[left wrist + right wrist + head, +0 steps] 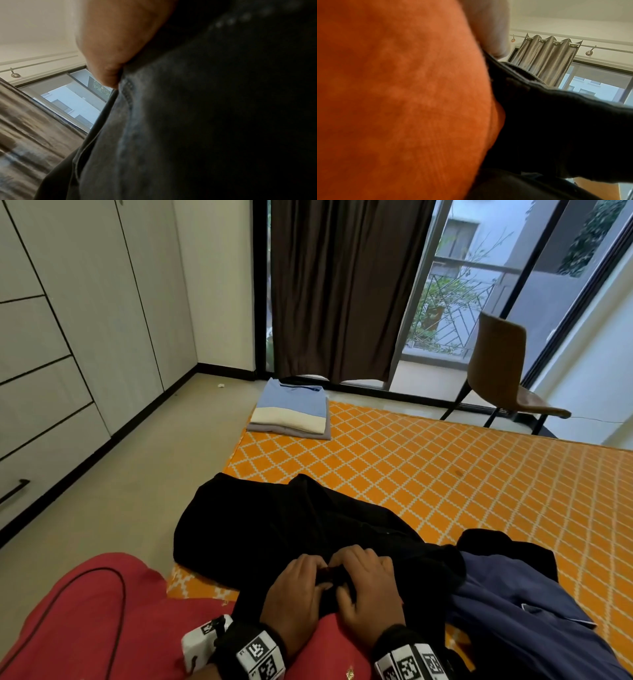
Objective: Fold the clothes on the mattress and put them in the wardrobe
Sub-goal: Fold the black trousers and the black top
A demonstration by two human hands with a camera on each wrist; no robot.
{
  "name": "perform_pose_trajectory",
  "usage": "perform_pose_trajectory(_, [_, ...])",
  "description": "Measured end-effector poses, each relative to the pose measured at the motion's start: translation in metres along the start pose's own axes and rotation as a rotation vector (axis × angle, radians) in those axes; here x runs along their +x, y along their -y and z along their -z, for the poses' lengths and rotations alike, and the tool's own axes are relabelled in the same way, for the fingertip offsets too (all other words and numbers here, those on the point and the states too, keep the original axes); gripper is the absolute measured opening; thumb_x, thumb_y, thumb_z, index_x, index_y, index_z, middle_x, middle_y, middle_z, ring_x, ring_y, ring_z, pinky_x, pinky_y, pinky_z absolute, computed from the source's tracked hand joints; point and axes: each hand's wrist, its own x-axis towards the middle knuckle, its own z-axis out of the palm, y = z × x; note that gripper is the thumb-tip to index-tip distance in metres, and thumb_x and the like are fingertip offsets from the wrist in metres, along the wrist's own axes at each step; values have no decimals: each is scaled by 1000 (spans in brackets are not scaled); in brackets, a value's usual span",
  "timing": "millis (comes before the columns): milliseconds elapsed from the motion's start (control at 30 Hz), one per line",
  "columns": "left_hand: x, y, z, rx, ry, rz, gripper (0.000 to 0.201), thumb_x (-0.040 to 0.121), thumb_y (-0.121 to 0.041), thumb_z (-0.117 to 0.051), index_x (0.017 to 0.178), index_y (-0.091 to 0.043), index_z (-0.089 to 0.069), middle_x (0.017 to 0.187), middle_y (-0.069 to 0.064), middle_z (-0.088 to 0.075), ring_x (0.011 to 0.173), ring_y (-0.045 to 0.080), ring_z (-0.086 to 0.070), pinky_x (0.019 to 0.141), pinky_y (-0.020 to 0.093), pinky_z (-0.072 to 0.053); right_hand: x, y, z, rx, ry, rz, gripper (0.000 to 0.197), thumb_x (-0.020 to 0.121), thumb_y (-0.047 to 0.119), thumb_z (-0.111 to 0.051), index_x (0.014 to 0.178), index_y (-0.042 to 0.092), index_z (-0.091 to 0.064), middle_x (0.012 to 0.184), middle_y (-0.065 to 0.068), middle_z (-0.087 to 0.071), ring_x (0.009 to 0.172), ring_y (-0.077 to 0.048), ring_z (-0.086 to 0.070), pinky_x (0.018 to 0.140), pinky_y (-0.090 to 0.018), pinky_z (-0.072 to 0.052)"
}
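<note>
A: What do my hands have?

B: From my remote seat I see both clamped on the black garment [274, 518]. My left hand [296, 594] and right hand [368, 590] sit side by side, fingers curled, pinching a bunched fold of it between them.

A: Where does it lie?

B: On the near edge of the orange mattress [445, 474], trailing onto my red lap [102, 628]. A navy garment [513, 611] lies just beside it to the right. A folded stack [291, 412] rests on the far corner. The wardrobe [68, 337] stands at left, doors closed.
</note>
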Motion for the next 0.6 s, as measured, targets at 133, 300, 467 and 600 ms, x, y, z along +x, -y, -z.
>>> perform_pose_trajectory(133, [0, 0, -1, 9, 2, 13, 61, 81, -55, -14, 116, -23, -53, 109, -12, -54, 100, 2, -49, 78, 13, -37, 1, 0, -1, -22, -9, -1, 25, 70, 24, -52, 92, 34, -53, 97, 19, -50, 82, -2, -45, 75, -24, -31])
perform_pose_trajectory(300, [0, 1, -2, -86, -1, 55, 62, 78, -59, -18, 114, -24, -54, 105, -18, -50, 99, -2, -46, 77, 8, -34, 4, -3, -3, -16, -20, -7, 18, 72, 24, -51, 88, 34, -53, 97, 19, -50, 81, -4, -46, 74, -25, -30])
perform_pose_trajectory(467, [-1, 2, -3, -105, -18, 54, 61, 80, -59, -20, 112, -22, -56, 105, -15, -55, 98, 0, -49, 79, 9, -36, 5, -5, -5, 7, -51, 0, 16, 71, 25, -51, 86, 32, -54, 92, 18, -50, 78, -4, -46, 74, -25, -29])
perform_pose_trajectory(600, [2, 5, -1, -140, -51, 97, 58, 83, -57, -24, 105, -20, -62, 100, -13, -60, 94, 1, -52, 75, 6, -34, 3, -8, -6, 20, -63, 14, 16, 72, 25, -51, 86, 29, -56, 93, 18, -51, 78, -4, -46, 73, -24, -28])
